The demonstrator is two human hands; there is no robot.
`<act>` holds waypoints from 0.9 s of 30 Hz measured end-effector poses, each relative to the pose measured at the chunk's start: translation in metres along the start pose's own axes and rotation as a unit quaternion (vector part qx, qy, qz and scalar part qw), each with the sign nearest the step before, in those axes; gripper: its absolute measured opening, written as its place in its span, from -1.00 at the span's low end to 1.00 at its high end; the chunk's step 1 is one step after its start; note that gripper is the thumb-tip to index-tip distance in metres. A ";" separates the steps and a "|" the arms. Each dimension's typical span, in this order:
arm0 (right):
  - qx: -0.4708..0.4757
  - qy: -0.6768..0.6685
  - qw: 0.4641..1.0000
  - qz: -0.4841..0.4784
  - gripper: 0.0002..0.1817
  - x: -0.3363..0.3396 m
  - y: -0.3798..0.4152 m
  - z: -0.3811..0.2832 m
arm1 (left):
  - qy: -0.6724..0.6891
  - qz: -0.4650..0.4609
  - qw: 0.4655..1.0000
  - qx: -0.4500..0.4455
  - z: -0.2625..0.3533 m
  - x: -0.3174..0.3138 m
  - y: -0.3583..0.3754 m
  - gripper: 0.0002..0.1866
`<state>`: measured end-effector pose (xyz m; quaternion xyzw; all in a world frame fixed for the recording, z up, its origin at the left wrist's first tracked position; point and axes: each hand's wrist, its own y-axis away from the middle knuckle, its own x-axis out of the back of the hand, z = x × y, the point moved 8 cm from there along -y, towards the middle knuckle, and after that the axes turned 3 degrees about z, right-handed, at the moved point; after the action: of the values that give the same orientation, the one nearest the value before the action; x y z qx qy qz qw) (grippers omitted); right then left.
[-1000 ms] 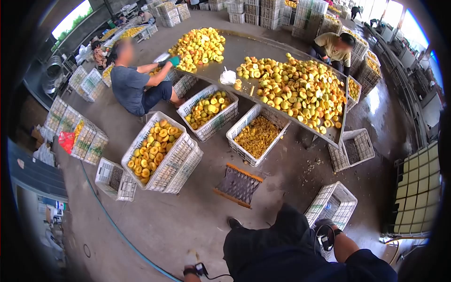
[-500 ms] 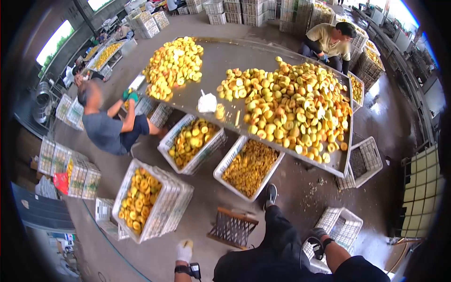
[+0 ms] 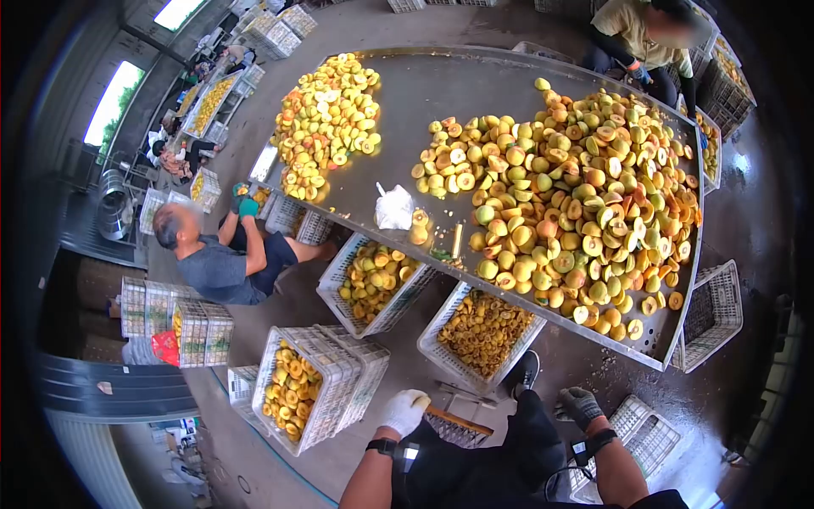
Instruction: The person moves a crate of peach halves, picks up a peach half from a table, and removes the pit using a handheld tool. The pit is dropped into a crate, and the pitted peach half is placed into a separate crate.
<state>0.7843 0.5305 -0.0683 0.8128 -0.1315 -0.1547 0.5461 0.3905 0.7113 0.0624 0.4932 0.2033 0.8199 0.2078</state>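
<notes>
The left hand [image 3: 404, 411], in a white glove, hangs loosely curled and holds nothing, just above a small slatted stool [image 3: 454, 424] on the wet floor [image 3: 585, 356]. The right hand [image 3: 582, 405], in a dark grey glove, is likewise relaxed and free of any object, hovering beside an empty white crate [image 3: 649, 437] that sits off the near right corner of the worktop [image 3: 475, 76]. Between the two hands a dark-trousered leg reaches forward, its shoe [image 3: 525, 373] touching the crate of pits and scraps [image 3: 481, 335] tucked under the worktop's near edge. Just left of that stands a crate of halved peaches [image 3: 376, 282], and nearer the left hand a taller crate of peach halves [image 3: 298, 392]. On the worktop a big heap of peaches [image 3: 568, 204] fills the right half, a smaller heap [image 3: 329, 127] lies toward the far left corner, and a white bag [image 3: 394, 208] rests near the front edge between them. A seated person in a grey shirt [image 3: 222, 270] works at the left end; another person in a tan shirt [image 3: 627, 30] bends at the far right corner
</notes>
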 end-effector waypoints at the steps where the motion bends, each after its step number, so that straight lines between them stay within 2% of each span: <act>1: -0.002 -0.002 1.000 0.003 -0.74 -0.007 0.006 -0.015 | 0.001 -0.009 1.000 -0.016 0.017 0.002 -0.011 -0.66; 3: 0.072 0.152 0.985 -0.030 -0.62 -0.038 0.013 -0.050 | 0.004 -0.033 0.999 -0.032 0.045 0.006 -0.032 -0.65; 4: 0.066 0.149 0.986 -0.029 -0.62 -0.047 0.003 -0.049 | 0.003 -0.039 0.999 -0.030 0.048 0.004 -0.045 -0.65; 6: 0.176 0.176 0.962 -0.112 -0.50 -0.086 -0.027 -0.058 | -0.001 -0.087 0.996 -0.031 0.044 -0.010 -0.068 -0.67; 7: 0.171 0.177 0.963 -0.110 -0.50 -0.103 -0.048 -0.060 | 0.001 -0.092 0.995 -0.030 0.037 -0.016 -0.081 -0.67; 9: 0.191 0.282 0.930 -0.140 -0.40 -0.149 -0.085 -0.068 | 0.006 -0.125 0.991 -0.048 0.020 -0.034 -0.109 -0.67; 13: 0.179 0.360 0.910 -0.105 -0.32 -0.256 -0.152 -0.102 | 0.107 -0.141 0.983 -0.051 -0.035 -0.071 -0.167 -0.65; 15: 0.298 0.443 0.836 -0.128 -0.27 -0.332 -0.192 -0.133 | 0.087 -0.154 0.984 -0.035 -0.087 -0.111 -0.199 -0.67; 17: 0.316 0.510 0.797 -0.068 -0.23 -0.404 -0.239 -0.165 | 0.165 -0.146 0.975 0.006 -0.112 -0.103 -0.215 -0.68; 19: 0.432 0.480 0.763 -0.015 -0.18 -0.468 -0.298 -0.193 | 0.261 -0.129 0.956 0.033 -0.153 -0.116 -0.216 -0.69; 20: 0.440 0.547 0.711 0.044 -0.14 -0.500 -0.325 -0.212 | 0.325 -0.145 0.932 0.072 -0.170 -0.117 -0.214 -0.69; 21: 0.450 0.607 0.647 0.102 -0.09 -0.534 -0.350 -0.238 | 0.381 -0.145 0.910 0.073 -0.183 -0.112 -0.215 -0.66; 23: 0.376 0.626 0.674 0.109 -0.01 -0.580 -0.421 -0.270 | 0.424 -0.121 0.895 0.074 -0.214 -0.100 -0.218 -0.67; 25: 0.410 0.531 0.727 0.147 0.08 -0.616 -0.478 -0.269 | 0.440 -0.116 0.882 0.118 -0.245 -0.085 -0.222 -0.70; 26: 0.339 0.551 0.746 0.157 0.06 -0.627 -0.496 -0.256 | 0.443 -0.111 0.877 0.148 -0.261 -0.083 -0.227 -0.73; 27: 0.362 0.625 0.662 0.199 -0.01 -0.649 -0.519 -0.242 | 0.456 -0.112 0.870 0.152 -0.273 -0.090 -0.231 -0.73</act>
<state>0.3074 1.1753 -0.3941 0.8064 0.0363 0.5621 0.1803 0.2175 0.8193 -0.2446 0.0641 0.4512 0.8839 0.1054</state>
